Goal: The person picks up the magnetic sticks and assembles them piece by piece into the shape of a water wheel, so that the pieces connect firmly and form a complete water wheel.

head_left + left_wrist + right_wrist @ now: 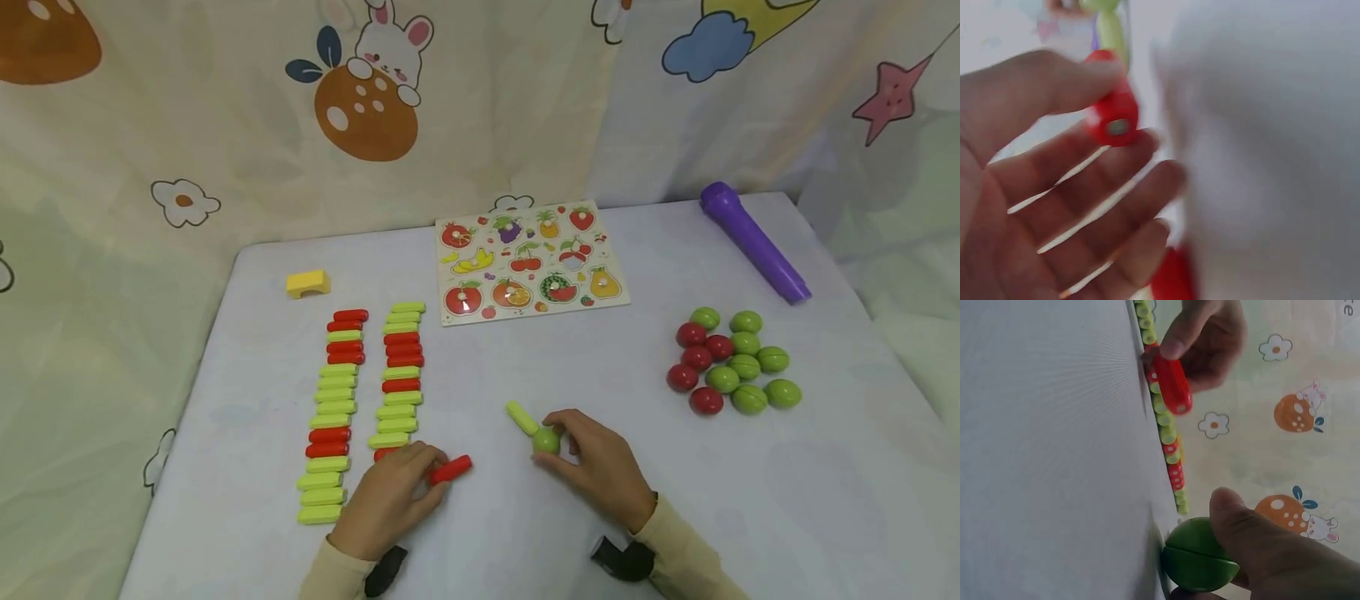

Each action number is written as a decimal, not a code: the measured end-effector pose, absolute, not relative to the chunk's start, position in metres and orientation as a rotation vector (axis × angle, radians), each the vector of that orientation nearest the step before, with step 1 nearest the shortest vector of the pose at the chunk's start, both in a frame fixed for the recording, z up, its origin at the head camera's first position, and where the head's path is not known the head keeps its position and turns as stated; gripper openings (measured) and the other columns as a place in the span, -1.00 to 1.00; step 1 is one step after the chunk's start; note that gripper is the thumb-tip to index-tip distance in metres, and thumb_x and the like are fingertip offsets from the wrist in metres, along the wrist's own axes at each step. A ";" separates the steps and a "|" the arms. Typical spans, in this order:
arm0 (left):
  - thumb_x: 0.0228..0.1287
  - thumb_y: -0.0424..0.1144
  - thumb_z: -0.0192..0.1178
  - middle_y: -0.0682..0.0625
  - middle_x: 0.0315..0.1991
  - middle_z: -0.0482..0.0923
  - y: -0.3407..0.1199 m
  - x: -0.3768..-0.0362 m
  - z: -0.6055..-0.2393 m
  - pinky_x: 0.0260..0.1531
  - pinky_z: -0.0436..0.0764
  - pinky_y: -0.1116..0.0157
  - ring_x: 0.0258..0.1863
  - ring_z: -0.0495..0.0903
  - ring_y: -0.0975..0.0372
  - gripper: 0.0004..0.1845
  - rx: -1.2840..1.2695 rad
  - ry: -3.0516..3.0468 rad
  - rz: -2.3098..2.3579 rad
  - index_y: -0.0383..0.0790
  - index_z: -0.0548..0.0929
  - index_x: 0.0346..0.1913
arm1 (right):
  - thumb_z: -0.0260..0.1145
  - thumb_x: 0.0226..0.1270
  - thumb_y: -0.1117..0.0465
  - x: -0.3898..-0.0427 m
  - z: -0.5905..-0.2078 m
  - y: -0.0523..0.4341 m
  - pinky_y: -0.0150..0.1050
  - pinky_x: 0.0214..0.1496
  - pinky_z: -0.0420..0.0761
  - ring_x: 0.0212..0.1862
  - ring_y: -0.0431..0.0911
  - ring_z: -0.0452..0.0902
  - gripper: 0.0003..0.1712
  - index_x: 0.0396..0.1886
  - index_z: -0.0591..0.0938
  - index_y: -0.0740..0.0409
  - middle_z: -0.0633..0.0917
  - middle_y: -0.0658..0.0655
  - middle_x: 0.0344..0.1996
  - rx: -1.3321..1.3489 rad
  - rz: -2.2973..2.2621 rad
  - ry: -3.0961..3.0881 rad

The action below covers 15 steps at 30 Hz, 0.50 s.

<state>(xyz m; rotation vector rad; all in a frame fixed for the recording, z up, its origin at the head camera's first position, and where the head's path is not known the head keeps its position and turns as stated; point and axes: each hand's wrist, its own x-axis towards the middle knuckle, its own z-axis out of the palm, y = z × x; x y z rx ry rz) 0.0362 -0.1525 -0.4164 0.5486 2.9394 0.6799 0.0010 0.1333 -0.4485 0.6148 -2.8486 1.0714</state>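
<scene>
In the head view, my left hand [397, 500] holds a red stick [451, 469] above the table's front part. Thumb and fingertips pinch it in the left wrist view, where a small silvery disc shows on the near end of the red stick [1113, 103]. To the right, thumb and fingers of my right hand [600, 462] grip a green ball [546, 440]. A yellow-green stick [522, 417] touches that ball and points away to the upper left. Grooves run across the green ball [1200, 556] in the right wrist view.
Two columns of red and yellow-green sticks [335, 407] lie at the left, beside a yellow arch block [308, 283]. A fruit puzzle board [491, 282] sits at the back. On the right are red and green balls [745, 367] and a purple microphone-shaped object [753, 242].
</scene>
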 end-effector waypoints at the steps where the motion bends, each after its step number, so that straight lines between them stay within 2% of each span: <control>1: 0.04 -0.19 0.43 0.23 -0.46 0.47 -0.147 0.035 -0.419 -0.46 0.48 0.47 -0.48 0.37 0.42 -0.75 0.586 2.936 0.713 -0.06 0.63 -0.21 | 0.54 -0.02 -0.02 0.001 -0.448 0.133 -0.48 -0.47 0.38 -0.43 -0.31 0.34 -0.47 -0.07 0.56 0.00 0.53 -0.20 -0.35 0.625 1.065 -2.850; 4: 0.09 -0.16 0.40 0.22 -0.45 0.48 -0.134 0.029 -0.425 -0.48 0.45 0.49 -0.49 0.36 0.43 -0.76 0.674 2.943 0.754 -0.06 0.64 -0.17 | 0.53 -0.02 -0.04 0.002 -0.449 0.132 -0.49 -0.46 0.38 -0.42 -0.32 0.33 -0.48 -0.08 0.55 -0.02 0.52 -0.21 -0.36 0.657 1.045 -2.852; 11: 0.17 -0.10 0.36 0.16 -0.31 0.59 -0.107 0.020 -0.428 -0.38 0.53 0.42 -0.43 0.46 0.37 -0.73 0.797 2.921 0.653 -0.07 0.64 -0.09 | 0.54 -0.07 -0.06 0.003 -0.450 0.131 -0.51 -0.46 0.37 -0.43 -0.35 0.30 -0.46 -0.10 0.55 -0.03 0.50 -0.23 -0.38 0.694 1.028 -2.833; 15: 0.16 -0.10 0.36 0.15 -0.31 0.60 -0.100 0.018 -0.429 -0.37 0.54 0.40 -0.41 0.50 0.35 -0.73 0.830 2.926 0.623 -0.08 0.65 -0.10 | 0.54 -0.04 -0.07 0.004 -0.450 0.130 -0.51 -0.45 0.39 -0.43 -0.34 0.32 -0.46 -0.06 0.57 -0.03 0.51 -0.22 -0.36 0.739 1.031 -2.840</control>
